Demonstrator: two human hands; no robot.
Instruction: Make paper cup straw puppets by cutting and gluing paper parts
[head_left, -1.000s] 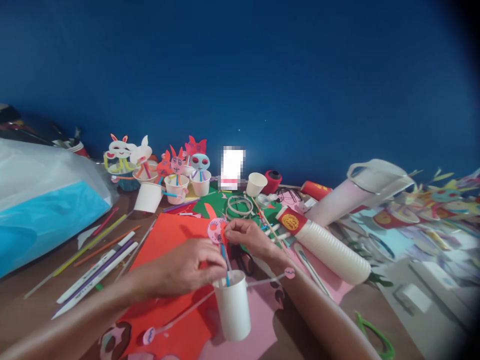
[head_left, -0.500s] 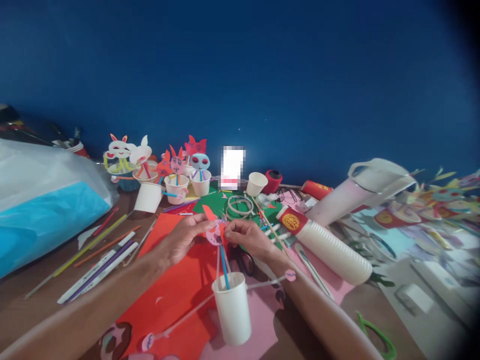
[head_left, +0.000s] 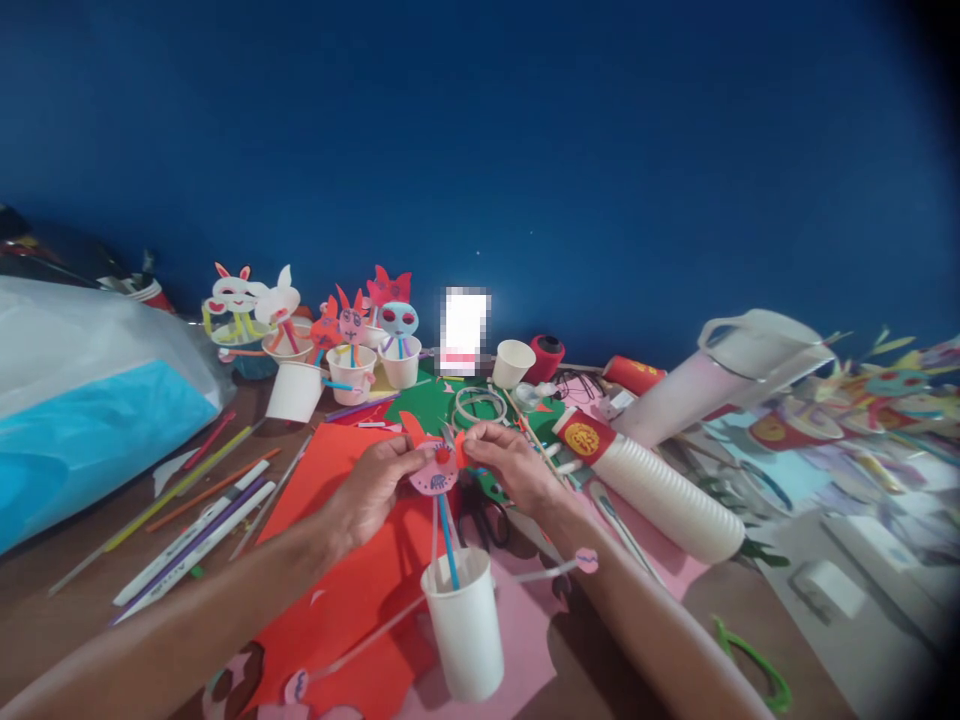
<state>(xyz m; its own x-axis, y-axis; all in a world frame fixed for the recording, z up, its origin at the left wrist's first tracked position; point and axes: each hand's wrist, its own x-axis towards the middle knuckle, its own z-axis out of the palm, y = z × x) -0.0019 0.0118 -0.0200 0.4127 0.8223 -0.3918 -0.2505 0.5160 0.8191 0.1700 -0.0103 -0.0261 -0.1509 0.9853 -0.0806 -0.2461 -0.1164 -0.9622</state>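
Note:
A pink paper face point(head_left: 433, 480) with drawn eyes and a red nose tops a blue straw point(head_left: 448, 540), which rises out of a white paper cup point(head_left: 465, 630). My left hand point(head_left: 379, 480) pinches the face at its left edge, beside an orange paper ear point(head_left: 410, 425). Between the fingertips of my right hand point(head_left: 506, 460) is a small orange paper piece point(head_left: 460, 450), close to the face's right edge; I cannot tell if it touches. Pale strips run from the cup to round pink paper tips point(head_left: 587, 560) on both sides.
Red paper point(head_left: 322, 540) lies under the cup. Finished cup puppets point(head_left: 352, 370) stand at the back left. Stacked paper cups point(head_left: 675, 500) and a tilted pitcher point(head_left: 720, 370) are to the right. Markers point(head_left: 195, 540) lie left, scissors point(head_left: 487, 525) behind the cup, a plastic bag point(head_left: 105, 410) far left.
My right hand has drawn slightly right and up from the middle of the face, showing the red nose and the orange piece in its fingers. My left hand keeps its pinch.

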